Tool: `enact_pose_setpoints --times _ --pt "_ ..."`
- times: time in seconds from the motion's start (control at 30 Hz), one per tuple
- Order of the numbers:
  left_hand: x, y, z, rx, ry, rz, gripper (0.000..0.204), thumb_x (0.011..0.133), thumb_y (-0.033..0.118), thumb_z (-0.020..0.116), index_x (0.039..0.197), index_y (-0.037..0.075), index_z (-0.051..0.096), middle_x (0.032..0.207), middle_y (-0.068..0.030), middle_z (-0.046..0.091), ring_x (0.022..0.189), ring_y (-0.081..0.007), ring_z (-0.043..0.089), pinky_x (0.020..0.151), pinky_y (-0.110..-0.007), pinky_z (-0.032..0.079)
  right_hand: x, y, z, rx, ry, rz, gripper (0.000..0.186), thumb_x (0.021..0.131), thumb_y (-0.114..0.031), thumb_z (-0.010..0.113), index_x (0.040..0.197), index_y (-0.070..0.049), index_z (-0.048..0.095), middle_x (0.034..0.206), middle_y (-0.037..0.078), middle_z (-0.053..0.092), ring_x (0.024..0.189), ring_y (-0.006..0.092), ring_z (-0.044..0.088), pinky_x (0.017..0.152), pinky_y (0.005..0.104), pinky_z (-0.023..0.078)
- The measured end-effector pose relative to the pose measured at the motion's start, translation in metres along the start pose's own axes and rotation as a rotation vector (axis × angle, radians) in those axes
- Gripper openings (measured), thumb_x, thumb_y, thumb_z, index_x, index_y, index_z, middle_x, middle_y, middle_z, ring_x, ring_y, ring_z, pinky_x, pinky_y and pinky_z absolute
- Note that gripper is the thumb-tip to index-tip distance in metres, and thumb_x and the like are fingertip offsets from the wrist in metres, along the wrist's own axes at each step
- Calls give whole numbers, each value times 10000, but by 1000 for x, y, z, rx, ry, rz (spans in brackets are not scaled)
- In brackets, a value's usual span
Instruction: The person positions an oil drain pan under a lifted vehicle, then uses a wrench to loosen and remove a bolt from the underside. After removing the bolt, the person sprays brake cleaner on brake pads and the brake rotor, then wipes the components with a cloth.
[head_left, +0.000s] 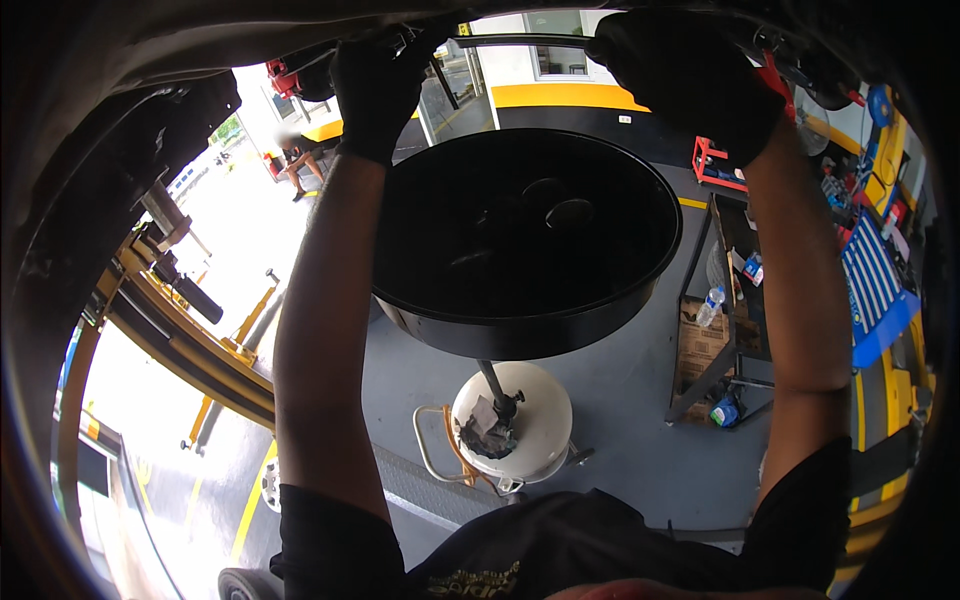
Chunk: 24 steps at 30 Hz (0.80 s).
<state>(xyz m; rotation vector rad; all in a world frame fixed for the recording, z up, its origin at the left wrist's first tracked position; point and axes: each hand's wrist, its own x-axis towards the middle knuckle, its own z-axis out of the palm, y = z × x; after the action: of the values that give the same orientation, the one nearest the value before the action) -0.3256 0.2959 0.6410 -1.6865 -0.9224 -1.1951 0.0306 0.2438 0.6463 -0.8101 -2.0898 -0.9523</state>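
Underbody [150, 45] nearest, dark, along upper edge. Left hand [378, 95] and right hand [690, 85], both dark-gloved, raised close to it, well apart. Bar [525, 41] spans the gap between them; contact with either hand unclear. Fingers of both: dark on dark, cannot tell if apart or clamped. Black pan [530, 336] lower, between forearms, above white tank [545, 405]. Seated person [303, 149] in left background.

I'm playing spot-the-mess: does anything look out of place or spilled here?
Some crumpled grey cloth or paper sits on the round white tank, by the dark upright pole. It looks untidy on that smooth top. I see no clear spill.
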Motion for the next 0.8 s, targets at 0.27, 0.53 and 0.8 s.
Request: enact_pose_setpoints --times 0.27,0.53,0.8 --pt "-3 -7 4 45 28 22 144 953 138 766 1067 147 854 962 -80 830 866 -230 797 801 -339 625 24 -11 -35 -15 186 -80 191 923 -184 708 1006 -17 751 931 212 753 860 396 741 787 497 600" --pt "0 -29 10 380 126 369 245 927 48 755 1123 159 851 1023 -92 829 913 -237 799 808 -341 631 16 -48 -49 -412 257 -93 238 899 -208 735 1069 -42 753 866 170 735 798 349 724 765 483 588" --pt "10 17 1 -233 213 -79 283 887 324 876 1022 76 847 825 -113 802 778 -280 766 743 -435 570 -16 0 20 -163 119 -94 222 1033 -269 736 1095 -56 726 923 95 744 813 242 742 701 349 589"
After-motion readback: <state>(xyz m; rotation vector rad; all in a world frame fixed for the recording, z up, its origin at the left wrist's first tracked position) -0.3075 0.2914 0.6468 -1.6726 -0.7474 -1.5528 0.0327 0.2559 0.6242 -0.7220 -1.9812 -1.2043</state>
